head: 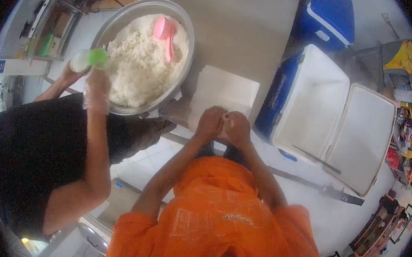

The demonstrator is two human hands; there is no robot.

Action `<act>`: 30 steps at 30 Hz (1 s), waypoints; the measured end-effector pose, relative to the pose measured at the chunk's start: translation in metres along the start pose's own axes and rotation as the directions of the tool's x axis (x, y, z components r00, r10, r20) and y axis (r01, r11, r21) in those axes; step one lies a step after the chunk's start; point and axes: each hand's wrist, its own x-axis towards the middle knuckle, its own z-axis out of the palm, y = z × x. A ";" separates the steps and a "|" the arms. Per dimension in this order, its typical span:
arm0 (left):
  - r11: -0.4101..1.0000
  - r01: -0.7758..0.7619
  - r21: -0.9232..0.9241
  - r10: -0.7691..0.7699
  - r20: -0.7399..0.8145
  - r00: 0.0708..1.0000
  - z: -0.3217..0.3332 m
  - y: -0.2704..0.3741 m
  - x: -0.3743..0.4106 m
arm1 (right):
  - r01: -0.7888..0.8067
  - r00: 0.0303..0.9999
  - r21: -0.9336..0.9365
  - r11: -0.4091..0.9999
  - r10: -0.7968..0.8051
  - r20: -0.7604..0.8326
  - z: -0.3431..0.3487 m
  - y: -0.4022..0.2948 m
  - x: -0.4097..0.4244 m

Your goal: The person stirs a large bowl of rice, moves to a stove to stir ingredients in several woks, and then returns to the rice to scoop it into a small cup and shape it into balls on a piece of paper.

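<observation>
My left hand (pixel 211 122) and my right hand (pixel 237 127) are close together at the near edge of a stack of white paper sheets (pixel 228 88) on the metal table. The fingers of both hands are curled, and a small pale thing shows between them; whether it is rice or a paper edge, I cannot tell. Left of the paper stands a large round metal pot of cooked white rice (pixel 133 74). A pink plastic scoop (pixel 168 39) lies on the rice.
At the left, a co-worker's gloved hand (pixel 97 86) holds a green scoop (pixel 97 58), and the other hand a white round thing (pixel 80 61). On the right stands an open blue-and-white cooler (pixel 313 97), its lid (pixel 361 138) folded out. Another blue cooler (pixel 331 14) is behind.
</observation>
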 end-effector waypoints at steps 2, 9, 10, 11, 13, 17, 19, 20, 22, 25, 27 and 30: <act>0.962 0.223 -0.157 -0.229 -0.023 0.973 0.030 -0.017 -0.004 | -0.245 0.949 0.281 0.928 0.289 -0.128 0.007 0.007 0.006; 0.994 0.063 0.088 -0.063 -0.002 0.998 0.010 -0.078 0.031 | -0.115 0.978 -0.203 0.972 0.075 -0.193 0.003 0.030 0.055; 0.983 -0.078 0.165 0.094 -0.093 0.991 -0.020 -0.047 0.063 | -0.122 0.992 -0.277 0.953 0.108 -0.065 -0.009 0.029 0.057; 0.984 -0.041 0.174 0.022 0.113 0.993 -0.005 -0.074 0.042 | -0.053 0.998 -0.307 0.950 0.065 0.027 -0.002 0.024 0.057; 0.980 0.026 0.196 -0.122 0.497 0.859 0.024 -0.119 0.011 | 0.077 0.979 -0.358 0.930 -0.004 0.202 0.025 0.039 0.049; 0.966 -0.177 0.187 0.114 0.307 0.945 -0.006 -0.075 0.004 | 0.162 0.987 -0.187 0.969 -0.157 0.042 0.031 0.069 -0.005; 0.947 -0.267 0.176 0.278 -0.037 0.960 -0.045 -0.042 0.010 | 0.290 0.945 -0.181 0.940 -0.311 -0.104 0.023 0.061 -0.017; 0.962 -0.256 0.092 0.256 0.012 0.967 -0.041 -0.049 0.009 | 0.244 0.968 -0.223 0.944 -0.251 -0.003 0.020 0.058 -0.014; 0.973 -0.222 -0.064 0.228 0.110 0.967 -0.028 -0.079 0.017 | 0.172 0.977 -0.315 0.933 -0.120 0.179 0.016 0.056 0.013; 0.986 -0.106 0.127 0.047 0.396 0.917 -0.010 -0.085 0.027 | 0.039 0.877 -0.376 0.926 0.148 0.457 0.005 0.052 0.046; 0.983 -0.080 0.163 0.009 0.394 0.919 -0.002 -0.090 0.026 | 0.034 0.969 -0.174 0.984 0.010 0.248 0.001 0.047 0.022; 0.990 -0.085 0.113 0.041 0.345 0.938 0.017 -0.108 0.018 | 0.222 0.975 -0.245 0.944 -0.220 0.036 0.015 0.053 -0.008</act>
